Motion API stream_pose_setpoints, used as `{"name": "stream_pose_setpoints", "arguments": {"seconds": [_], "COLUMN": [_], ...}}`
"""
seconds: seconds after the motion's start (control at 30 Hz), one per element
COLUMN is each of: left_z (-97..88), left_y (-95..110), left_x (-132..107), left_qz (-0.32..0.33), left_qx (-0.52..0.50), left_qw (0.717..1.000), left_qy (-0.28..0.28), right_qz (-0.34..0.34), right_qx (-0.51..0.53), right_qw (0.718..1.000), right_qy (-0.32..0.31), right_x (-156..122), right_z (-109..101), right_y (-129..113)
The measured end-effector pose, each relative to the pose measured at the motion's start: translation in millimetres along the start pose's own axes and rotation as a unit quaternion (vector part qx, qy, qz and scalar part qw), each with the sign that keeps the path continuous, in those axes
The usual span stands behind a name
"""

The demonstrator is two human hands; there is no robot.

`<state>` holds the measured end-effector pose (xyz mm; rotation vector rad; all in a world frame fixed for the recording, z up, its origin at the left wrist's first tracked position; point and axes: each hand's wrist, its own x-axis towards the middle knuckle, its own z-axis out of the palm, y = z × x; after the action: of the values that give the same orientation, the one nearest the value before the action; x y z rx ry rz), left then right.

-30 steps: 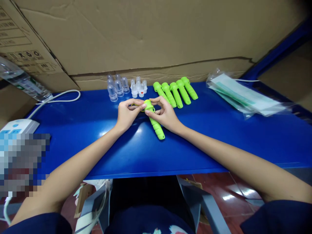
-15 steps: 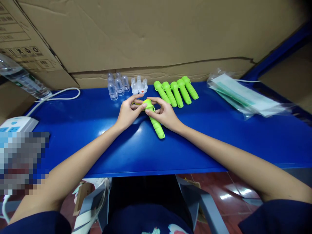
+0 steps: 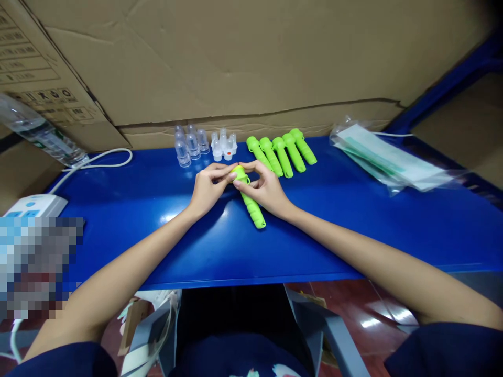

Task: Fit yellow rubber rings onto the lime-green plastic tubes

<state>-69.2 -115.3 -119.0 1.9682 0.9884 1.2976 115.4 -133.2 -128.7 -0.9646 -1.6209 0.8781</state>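
A bright green ridged plastic handle (image 3: 253, 208), with a wide head and a small side loop, lies slanted on the blue table with its narrow end toward me. My left hand (image 3: 210, 189) grips the left side of its head, thumb and fingers at the yellowish rim. From the other side my right hand (image 3: 269, 192) pinches the same head, its thumb below the rim and its fingertips at the top edge. Both hands are closed on it and their fingertips nearly meet. Just beyond my right hand lies a row of several matching green handles (image 3: 283, 156).
Clear plastic domed caps (image 3: 192, 146) and a cluster of white translucent parts (image 3: 223, 146) stand at the back. A clear bag with printed sheets (image 3: 389, 157) lies right. Left are a power strip (image 3: 37, 205), a white cable (image 3: 106, 163) and a water bottle (image 3: 43, 133). Cardboard (image 3: 236, 63) walls the back.
My left fingers have drawn in closer around the handle's head, and my right fingertips have come nearer to them over the rim. The whole view has shifted slightly.
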Motion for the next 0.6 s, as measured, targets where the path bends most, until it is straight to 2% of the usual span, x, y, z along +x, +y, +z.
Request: {"name": "stream_pose_setpoints", "arguments": {"seconds": [0.2,0.37,0.6], "left_z": [1.5,3.1,6.5], "left_y": [5.0,12.3,16.0], "left_x": [-1.8,-2.1,-2.8], "left_qz": [0.028,0.074,0.077], "left_qx": [0.043,0.086,0.106], "left_qw": [0.998,0.992,0.988], "left_qy": [0.021,0.058,0.085], "right_qz": [0.018,0.032,0.038], "right_qx": [0.003,-0.001,-0.005], "right_qw": [1.0,0.999,0.999], "right_qy": [0.0,0.025,0.032], "right_x": [-1.0,-1.5,-3.0], "right_z": [0.0,1.7,2.3], "right_y": [-1.4,-0.7,-1.7]}}
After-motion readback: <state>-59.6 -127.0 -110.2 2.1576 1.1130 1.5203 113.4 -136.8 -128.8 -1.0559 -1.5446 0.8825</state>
